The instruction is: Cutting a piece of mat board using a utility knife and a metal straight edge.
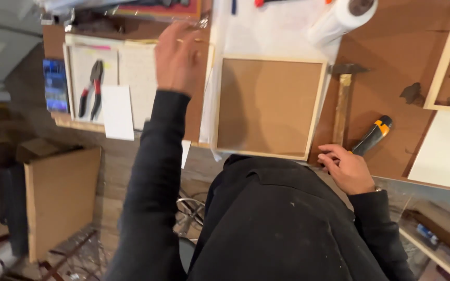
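Left hand reaches up the counter, grip spread; right hand, fingers loosely curled and empty, rests beside the pale-framed brown backing board.

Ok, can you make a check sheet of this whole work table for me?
Surface: brown wooden table, scuffed.
Job's things: framed board lying flat, back side up; hammer and orange-and-black handled tool beside it.
Clutter: pliers on white sheets, white card, plastic roll, empty frame.
Hands: left hand reaching far over the table, blurred; right hand resting at the table's edge, by the handled tool.
Cables: nothing seen.
Surroundings: cardboard panel on the floor, phone screen.
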